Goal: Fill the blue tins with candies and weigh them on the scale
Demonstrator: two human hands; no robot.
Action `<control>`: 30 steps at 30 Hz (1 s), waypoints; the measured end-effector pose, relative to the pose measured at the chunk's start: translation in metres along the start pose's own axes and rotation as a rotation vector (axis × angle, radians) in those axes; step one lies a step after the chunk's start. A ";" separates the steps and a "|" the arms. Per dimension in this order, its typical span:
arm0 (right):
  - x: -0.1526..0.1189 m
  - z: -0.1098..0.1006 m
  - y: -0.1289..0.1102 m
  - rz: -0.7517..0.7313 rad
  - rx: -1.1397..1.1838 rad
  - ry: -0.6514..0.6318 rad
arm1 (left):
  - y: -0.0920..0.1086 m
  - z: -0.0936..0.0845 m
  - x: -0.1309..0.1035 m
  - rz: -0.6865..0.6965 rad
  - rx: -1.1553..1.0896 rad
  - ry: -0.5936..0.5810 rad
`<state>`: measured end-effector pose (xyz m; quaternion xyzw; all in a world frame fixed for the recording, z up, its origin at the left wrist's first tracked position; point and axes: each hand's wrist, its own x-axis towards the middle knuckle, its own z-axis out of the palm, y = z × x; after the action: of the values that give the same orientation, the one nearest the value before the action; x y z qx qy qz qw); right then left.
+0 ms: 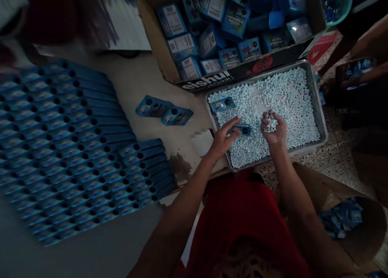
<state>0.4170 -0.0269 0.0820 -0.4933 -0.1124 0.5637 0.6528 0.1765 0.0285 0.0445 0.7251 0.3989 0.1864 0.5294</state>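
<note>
My right hand (274, 130) is cupped palm-up over a metal tray (323, 126), its fingers curled round a heap of small pale-blue candies (272, 125). Loose candies of the same kind fill the tray. At the tray's left side, my left hand (226, 138) has its thumb and fingers about a small blue candy box (245, 130), which sits among the candies and is partly covered by the hand. Another blue candy box (222, 104) lies on the candies in the tray's upper left corner.
Stacked blue boxes (75, 148) cover the left side. Two more boxes (177, 116) lie on the table. Behind the tray, a cardboard carton (157, 47) holds many blue boxes. A round container (370, 233) with blue packs stands lower right. Other people's arms (366, 75) show at right.
</note>
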 end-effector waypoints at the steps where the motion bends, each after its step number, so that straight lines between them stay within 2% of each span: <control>1: 0.001 0.005 -0.002 -0.013 -0.014 -0.002 | 0.000 0.007 -0.001 0.027 0.052 0.010; 4: 0.000 0.021 -0.007 -0.036 -0.075 0.010 | -0.001 0.031 0.002 0.080 0.176 0.064; 6: -0.005 0.030 -0.011 -0.047 -0.116 0.027 | 0.002 0.039 0.007 0.092 0.199 0.110; 10: -0.016 0.047 -0.020 -0.121 -0.228 0.072 | 0.020 0.029 0.013 0.156 0.244 0.085; 14: -0.023 0.065 -0.017 -0.185 -0.299 0.072 | 0.038 0.016 0.009 0.167 0.303 0.179; 17: -0.024 0.074 -0.009 -0.257 -0.281 0.101 | 0.041 0.016 0.008 0.135 0.319 0.184; 20: -0.023 0.076 -0.002 -0.334 -0.253 0.153 | 0.041 0.019 0.008 0.093 0.328 0.170; 24: -0.022 0.076 0.000 -0.256 -0.076 0.273 | 0.045 0.021 0.007 0.061 0.371 0.208; 27: -0.025 0.073 -0.007 -0.176 0.044 0.239 | 0.047 0.021 0.006 0.062 0.366 0.260; 30: -0.030 0.064 -0.015 -0.166 0.010 0.162 | 0.042 0.022 0.009 0.007 0.241 0.310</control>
<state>0.3709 -0.0175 0.1376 -0.5229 -0.0970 0.4667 0.7066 0.2134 0.0166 0.0732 0.7472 0.4925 0.2486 0.3705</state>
